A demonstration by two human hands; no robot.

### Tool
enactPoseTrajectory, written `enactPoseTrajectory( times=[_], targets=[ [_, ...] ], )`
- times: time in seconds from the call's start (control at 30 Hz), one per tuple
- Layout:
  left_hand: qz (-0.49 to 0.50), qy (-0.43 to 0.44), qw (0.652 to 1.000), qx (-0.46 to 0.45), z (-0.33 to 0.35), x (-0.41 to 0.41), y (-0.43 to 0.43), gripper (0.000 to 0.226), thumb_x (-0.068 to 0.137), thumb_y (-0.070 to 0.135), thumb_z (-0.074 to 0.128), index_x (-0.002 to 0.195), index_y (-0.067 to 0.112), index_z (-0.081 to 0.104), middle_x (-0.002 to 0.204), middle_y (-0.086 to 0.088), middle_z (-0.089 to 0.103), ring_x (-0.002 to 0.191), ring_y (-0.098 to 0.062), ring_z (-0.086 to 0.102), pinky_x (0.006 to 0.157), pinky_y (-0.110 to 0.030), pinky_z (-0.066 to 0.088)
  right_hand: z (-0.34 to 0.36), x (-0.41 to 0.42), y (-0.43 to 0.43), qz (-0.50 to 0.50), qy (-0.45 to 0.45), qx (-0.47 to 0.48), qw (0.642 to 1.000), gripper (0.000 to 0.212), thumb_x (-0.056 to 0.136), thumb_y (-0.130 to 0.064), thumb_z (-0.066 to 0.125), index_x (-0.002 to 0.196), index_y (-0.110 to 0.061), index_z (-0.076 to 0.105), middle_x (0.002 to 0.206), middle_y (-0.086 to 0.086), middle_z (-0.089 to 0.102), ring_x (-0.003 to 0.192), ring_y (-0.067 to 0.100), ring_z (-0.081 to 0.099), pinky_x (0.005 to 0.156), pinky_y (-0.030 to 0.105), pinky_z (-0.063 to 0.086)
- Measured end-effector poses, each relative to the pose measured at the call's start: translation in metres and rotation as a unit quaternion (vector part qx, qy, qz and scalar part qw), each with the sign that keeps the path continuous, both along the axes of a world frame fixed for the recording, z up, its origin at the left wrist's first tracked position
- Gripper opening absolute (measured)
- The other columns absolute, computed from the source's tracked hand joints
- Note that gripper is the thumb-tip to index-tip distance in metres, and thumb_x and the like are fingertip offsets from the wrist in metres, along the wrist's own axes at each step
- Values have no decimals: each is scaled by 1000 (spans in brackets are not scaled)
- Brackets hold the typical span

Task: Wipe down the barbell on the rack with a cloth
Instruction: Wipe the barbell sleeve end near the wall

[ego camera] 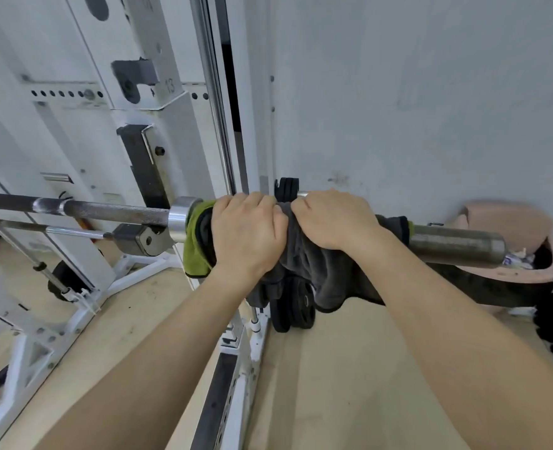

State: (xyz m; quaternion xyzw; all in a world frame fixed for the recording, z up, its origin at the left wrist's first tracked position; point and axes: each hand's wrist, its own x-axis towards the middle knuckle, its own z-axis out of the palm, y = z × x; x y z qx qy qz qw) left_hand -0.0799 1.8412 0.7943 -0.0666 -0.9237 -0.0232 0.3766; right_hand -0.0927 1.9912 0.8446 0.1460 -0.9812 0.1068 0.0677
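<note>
The barbell (112,211) lies across the white rack (158,102), resting in a hook left of its silver collar. A dark grey cloth (314,271) with a green side is draped over the barbell's sleeve just right of the collar. My left hand (245,232) grips the cloth around the sleeve next to the collar. My right hand (330,219) grips the cloth right beside it, the two hands touching. The bare end of the sleeve (457,243) sticks out to the right.
A grey wall (414,92) stands close behind the sleeve. Black weight plates (296,306) hang on a peg below the hands. A pink round bin (512,241) sits at the right by the wall. A thinner bar (73,231) runs below the barbell. Wooden floor lies underneath.
</note>
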Motion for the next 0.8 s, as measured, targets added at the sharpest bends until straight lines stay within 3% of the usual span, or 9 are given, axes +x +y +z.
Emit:
enactPoseTrajectory(
  times=[0.13,0.27,0.33,0.4,0.5,0.6,0.67,0.73,0.8],
  targets=[
    [-52,-19,998,-12,6,5,46,37,96,27,39,63,19,55,63,0,57,62,-24,52,68,-37,31,0,1,50,-76,-56,0,996,38,101,-41,26,82,-21,52,90,0,51,83,25,49,76,37,36],
    [-109,-44,993,-29,18,9,96,40,91,25,24,54,20,36,52,1,46,52,-21,41,60,-33,23,-16,26,105,-140,118,57,982,41,96,-38,25,68,-18,48,69,3,52,63,28,44,57,34,27],
    [-147,-63,977,-138,21,6,108,35,91,17,15,60,16,32,56,1,33,55,-22,41,55,-31,24,-30,36,111,-155,204,75,964,41,94,-35,24,66,-16,49,57,1,47,53,27,36,49,31,15],
    [-179,-100,960,-190,25,2,103,26,98,12,27,74,15,34,64,0,31,62,-25,42,50,-28,24,-40,40,105,-180,249,68,949,41,92,-33,29,66,-12,52,52,3,47,47,24,31,48,28,9],
    [-185,-104,959,-186,30,-3,74,26,103,19,34,77,18,38,68,1,36,66,-26,46,47,-27,20,-46,41,83,-207,296,30,932,38,92,-29,35,64,-10,53,51,7,50,43,25,33,49,25,13],
    [-122,-169,970,-128,32,-15,30,41,103,33,22,73,19,45,66,2,42,69,-28,51,49,-30,21,-46,38,38,-184,296,35,937,37,91,-29,36,66,-11,56,53,7,54,45,27,45,51,29,23],
    [-77,-176,971,-143,32,-23,-8,48,96,40,12,81,19,52,74,-1,49,70,-29,50,50,-31,20,-43,32,-4,-155,270,41,950,43,92,-32,27,69,-14,58,55,5,57,46,24,40,51,30,25],
    [-76,-162,965,-189,32,-21,-37,35,99,34,26,83,18,52,77,-4,55,71,-30,55,53,-32,25,-39,25,-37,-125,251,36,959,49,92,-33,19,72,-15,60,58,4,58,47,21,38,48,28,26],
    [-54,-139,966,-209,26,-11,-41,24,94,19,52,70,17,49,66,-3,57,60,-28,57,55,-33,27,-37,24,-47,-107,255,31,960,49,93,-33,20,71,-16,61,58,2,58,45,20,42,46,26,26]
  ],
)
